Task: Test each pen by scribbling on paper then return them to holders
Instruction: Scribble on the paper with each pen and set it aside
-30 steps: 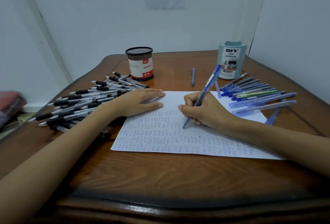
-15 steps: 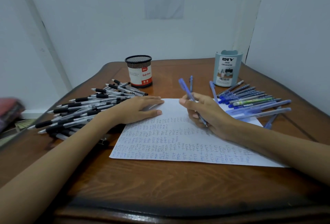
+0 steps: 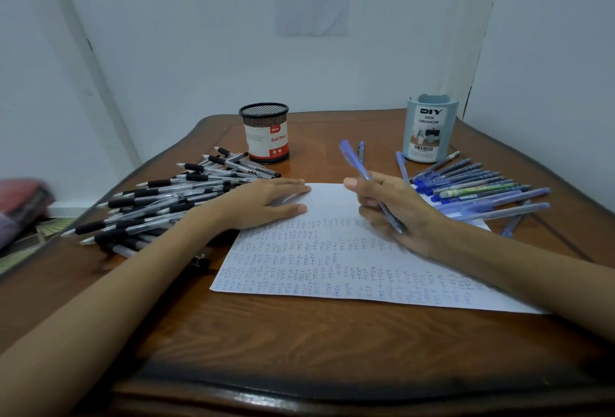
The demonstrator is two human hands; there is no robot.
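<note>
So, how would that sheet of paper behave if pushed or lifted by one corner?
It would probably slide easily: the paper is one thin sheet on a glossy wooden table, and the left hand rests flat on it, seemingly to pin it. Lifted by a corner, it would likely droop.

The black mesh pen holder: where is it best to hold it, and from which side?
Probably wrap a hand round the labelled wall of the mesh holder, coming from its right: it stands upright and round, and the black pens crowd its left and front.
</note>
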